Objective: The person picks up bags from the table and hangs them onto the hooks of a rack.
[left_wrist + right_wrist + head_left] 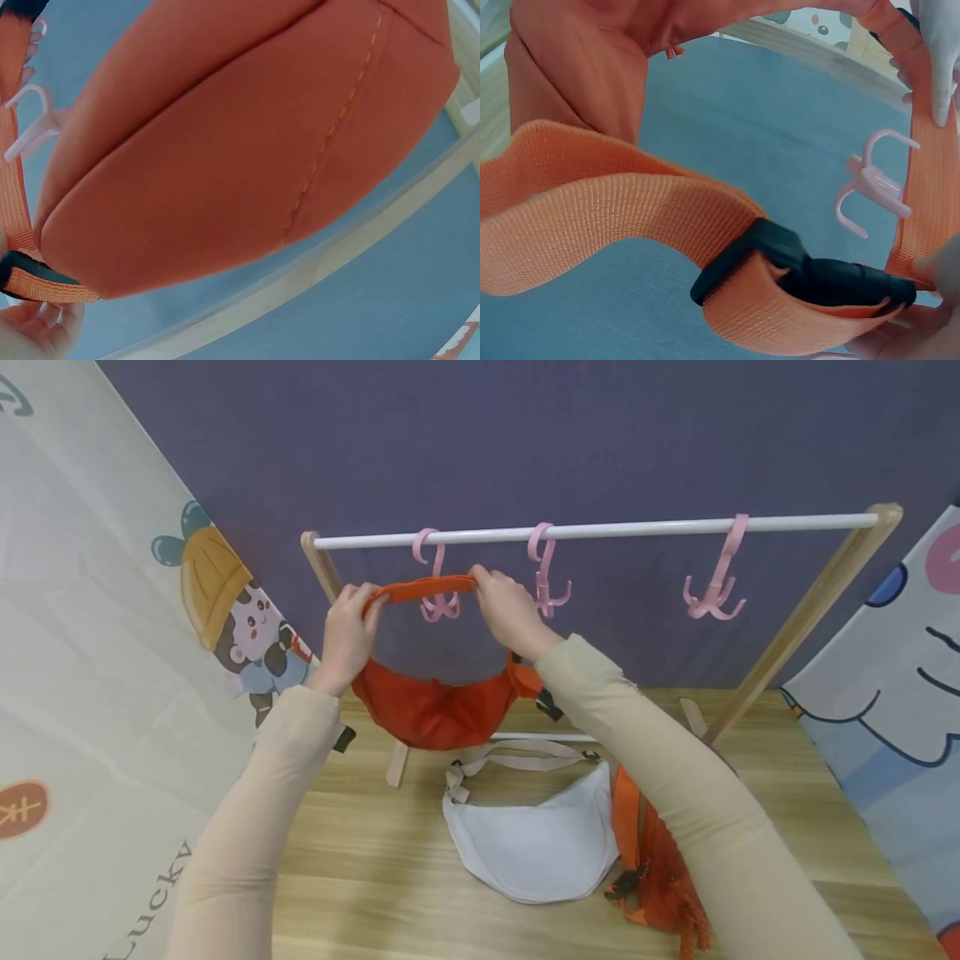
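Observation:
An orange-red waist bag hangs in the air by its orange strap, which both hands hold stretched in front of the leftmost pink hook. My left hand pinches the strap's left part. In the left wrist view, a dark slider lies beside those fingers. My right hand grips the strap's right end. The right wrist view has a black buckle by the right fingers, with a loose loop of webbing. Whether the strap touches the hook cannot be told.
A white rail on wooden posts carries two further pink hooks, one in the middle and one right. On the wood-grain floor lie a white shoulder bag and another orange bag, partly behind the right sleeve.

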Demonstrator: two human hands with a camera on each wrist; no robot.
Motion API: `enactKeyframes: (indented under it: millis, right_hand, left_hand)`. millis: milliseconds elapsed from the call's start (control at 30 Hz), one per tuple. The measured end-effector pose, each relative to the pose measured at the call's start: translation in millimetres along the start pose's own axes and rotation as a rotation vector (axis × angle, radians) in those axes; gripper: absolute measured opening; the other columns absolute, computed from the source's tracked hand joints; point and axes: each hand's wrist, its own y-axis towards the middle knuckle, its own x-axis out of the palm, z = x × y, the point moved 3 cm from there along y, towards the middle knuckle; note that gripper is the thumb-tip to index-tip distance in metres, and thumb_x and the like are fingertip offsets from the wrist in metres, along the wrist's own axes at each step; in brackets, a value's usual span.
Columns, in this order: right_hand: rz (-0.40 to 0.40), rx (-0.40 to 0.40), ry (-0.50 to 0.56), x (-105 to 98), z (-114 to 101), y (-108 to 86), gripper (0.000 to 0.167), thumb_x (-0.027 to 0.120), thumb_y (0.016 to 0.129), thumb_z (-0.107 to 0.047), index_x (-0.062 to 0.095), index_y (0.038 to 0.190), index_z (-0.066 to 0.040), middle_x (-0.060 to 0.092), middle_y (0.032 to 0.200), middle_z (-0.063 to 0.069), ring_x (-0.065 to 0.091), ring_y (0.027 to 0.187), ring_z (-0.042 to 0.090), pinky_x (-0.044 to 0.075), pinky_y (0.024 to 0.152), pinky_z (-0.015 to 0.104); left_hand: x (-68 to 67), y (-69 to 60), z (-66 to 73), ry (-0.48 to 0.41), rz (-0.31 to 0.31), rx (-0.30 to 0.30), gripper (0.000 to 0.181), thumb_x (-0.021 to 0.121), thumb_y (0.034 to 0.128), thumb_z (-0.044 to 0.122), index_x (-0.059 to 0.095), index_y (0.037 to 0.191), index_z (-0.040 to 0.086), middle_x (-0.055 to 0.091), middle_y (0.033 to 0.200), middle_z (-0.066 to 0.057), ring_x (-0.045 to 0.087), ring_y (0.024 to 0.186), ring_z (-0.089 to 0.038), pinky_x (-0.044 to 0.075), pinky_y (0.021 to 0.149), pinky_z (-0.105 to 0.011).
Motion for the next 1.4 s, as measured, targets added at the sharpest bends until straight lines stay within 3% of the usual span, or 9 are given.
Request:
enactKeyframes:
  millis: [667,967,1400]
  right_hand:
    - [-0.089,0.012,-0.008,16,13,7.2,0.021,0.038,0.095,-0.012,0.050,0.109,-0.004,0.057,0.099,0.018,0.056,0.091,0.032,0.044,0.076,0.044]
    - [-0.109,0.005,0.000,21,16,4.4,0.021,0.039,0.094,-0.011,0.052,0.110,-0.004,0.059,0.098,0.018,0.056,0.092,0.031,0.043,0.080,0.045]
    - [-0.052,-0.009,0.001,29,18,-1.9,0.022,0.040,0.093,-0.009,0.053,0.109,-0.003,0.063,0.096,0.016,0.060,0.087,0.031,0.046,0.073,0.043]
  left_hand:
    - [12.9,-6.9,-11.5,0.024,-0.118,-0.062,0.026,0.049,0.0903,0.024,0.060,0.100,0.003,0.052,0.085,-0.015,0.046,0.069,-0.028,0.037,0.063,-0.037]
    - [18.4,-10.5,-15.5,0.025,-0.129,-0.057,0.023,0.052,0.0895,0.022,0.061,0.097,0.002,0.052,0.081,-0.015,0.046,0.068,-0.029,0.036,0.062,-0.037]
    - [25.2,-16.8,-17.9,-0.006,-0.115,-0.056,0.023,0.052,0.0894,0.020,0.061,0.098,0.001,0.054,0.081,-0.016,0.048,0.067,-0.029,0.039,0.063,-0.039]
